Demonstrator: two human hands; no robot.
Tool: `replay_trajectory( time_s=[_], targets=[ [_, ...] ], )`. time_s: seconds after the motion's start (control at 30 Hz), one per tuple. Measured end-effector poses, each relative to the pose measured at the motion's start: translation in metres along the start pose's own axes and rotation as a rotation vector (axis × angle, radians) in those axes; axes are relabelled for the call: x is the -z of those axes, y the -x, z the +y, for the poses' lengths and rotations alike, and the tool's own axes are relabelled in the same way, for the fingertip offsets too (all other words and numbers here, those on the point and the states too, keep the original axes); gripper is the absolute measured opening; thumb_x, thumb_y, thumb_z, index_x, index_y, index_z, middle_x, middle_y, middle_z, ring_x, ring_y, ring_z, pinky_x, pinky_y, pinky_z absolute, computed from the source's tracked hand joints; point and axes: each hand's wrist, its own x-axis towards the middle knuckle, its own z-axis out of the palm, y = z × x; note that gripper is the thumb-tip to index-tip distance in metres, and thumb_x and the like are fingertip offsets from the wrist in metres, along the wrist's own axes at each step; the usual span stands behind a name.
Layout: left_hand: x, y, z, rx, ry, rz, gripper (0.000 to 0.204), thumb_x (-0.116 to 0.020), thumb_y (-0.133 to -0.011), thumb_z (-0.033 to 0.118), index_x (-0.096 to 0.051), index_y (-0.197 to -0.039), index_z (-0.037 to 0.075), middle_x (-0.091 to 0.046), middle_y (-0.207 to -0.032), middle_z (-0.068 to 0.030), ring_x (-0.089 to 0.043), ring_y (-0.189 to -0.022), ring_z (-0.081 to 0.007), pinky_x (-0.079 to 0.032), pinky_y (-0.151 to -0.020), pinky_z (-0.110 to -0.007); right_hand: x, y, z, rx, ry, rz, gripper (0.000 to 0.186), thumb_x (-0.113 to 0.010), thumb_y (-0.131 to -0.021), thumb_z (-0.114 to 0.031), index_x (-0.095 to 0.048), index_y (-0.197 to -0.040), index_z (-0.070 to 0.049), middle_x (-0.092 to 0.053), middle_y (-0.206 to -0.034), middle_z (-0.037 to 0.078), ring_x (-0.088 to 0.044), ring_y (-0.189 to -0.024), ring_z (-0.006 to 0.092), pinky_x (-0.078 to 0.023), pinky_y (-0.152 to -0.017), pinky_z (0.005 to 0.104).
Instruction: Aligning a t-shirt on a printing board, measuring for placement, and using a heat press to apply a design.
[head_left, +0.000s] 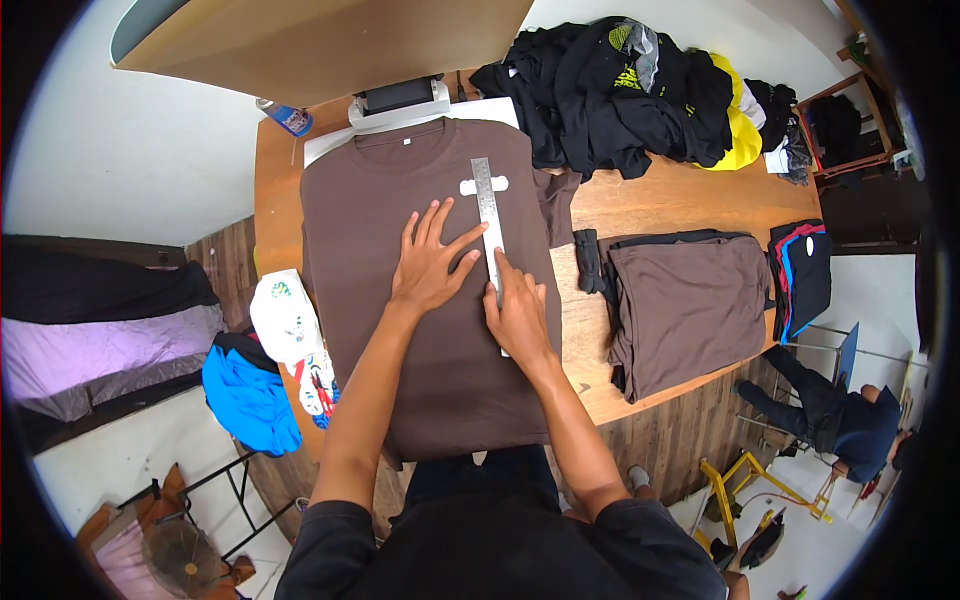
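Observation:
A dark brown T-shirt is spread flat in front of me, its neckline at the far end, over a white board. A metal ruler lies lengthwise on its right chest area, crossing a small white print or patch. My right hand grips the ruler's near end between thumb and fingers. My left hand rests flat on the fabric with fingers spread, one fingertip at the ruler's left edge. What lies under my right palm is hidden.
Folded brown shirts lie on the wooden table to the right. Behind them sits a heap of black clothes. A tan panel overhangs the far side. White cloth hangs at the left edge. Another person sits at far right.

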Motion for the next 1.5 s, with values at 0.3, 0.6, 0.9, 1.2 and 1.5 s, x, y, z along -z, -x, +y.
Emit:
replay_trajectory(
  time_s=[0.3, 0.6, 0.9, 1.2, 1.5],
  targets=[
    [0.0, 0.0, 0.001, 0.003, 0.005, 0.016, 0.043, -0.052, -0.103, 0.043, -0.056, -0.146, 0.04, -0.032, -0.163, -0.0168, -0.028, -0.153, -0.0339, -0.015, -0.124, -0.053, 0.003, -0.002, -0.002, 0.004, 0.008, -0.009, 0.056, -0.063, -0.094, -0.012, -0.05, -0.146, 0.002, -0.062, -0.091, 0.013, -0.058, -0.088, 0.029, -0.039, -0.079, 0.0431],
    [0.0, -0.001, 0.001, 0.007, 0.048, 0.072, 0.052, -0.055, -0.102, 0.039, -0.049, -0.153, 0.031, -0.038, -0.16, -0.0167, -0.032, -0.15, -0.0341, -0.018, -0.124, -0.052, -0.001, 0.006, 0.011, 0.043, 0.061, -0.019, 0.053, -0.06, -0.096, -0.01, -0.048, -0.146, 0.004, -0.062, -0.094, 0.017, -0.058, -0.09, 0.0325, -0.043, -0.079, 0.0442],
    [0.001, 0.007, 0.0, 0.108, 0.21, 0.219, 0.052, -0.058, -0.099, 0.029, -0.049, -0.149, 0.016, -0.047, -0.148, -0.0168, -0.04, -0.144, -0.0349, -0.028, -0.122, -0.052, 0.062, 0.051, 0.038, 0.284, 0.265, -0.18, 0.057, -0.062, -0.094, -0.014, -0.049, -0.148, 0.0, -0.056, -0.09, 0.012, -0.054, -0.085, 0.0287, -0.044, -0.079, 0.0408],
    [-0.002, 0.004, 0.002, 0.134, 0.164, 0.205, 0.035, -0.059, -0.095, 0.019, -0.07, -0.128, 0.02, -0.048, -0.148, -0.0161, -0.039, -0.144, -0.0349, -0.028, -0.121, -0.052, 0.112, -0.008, 0.112, 0.404, 0.418, -0.351, 0.056, -0.064, -0.092, -0.011, -0.052, -0.147, -0.014, -0.057, -0.103, 0.011, -0.054, -0.095, 0.0295, -0.043, -0.084, 0.0421],
    [0.006, 0.0, 0.01, 0.239, 0.066, 0.13, 0.045, -0.057, -0.095, 0.022, -0.063, -0.139, 0.026, -0.041, -0.156, -0.0134, -0.034, -0.148, -0.03, -0.023, -0.124, -0.049, 0.115, -0.091, 0.147, 0.395, 0.314, -0.21, 0.04, -0.061, -0.096, -0.006, -0.063, -0.135, -0.015, -0.06, -0.118, 0.015, -0.054, -0.109, 0.0358, -0.043, -0.095, 0.046]
  ],
)
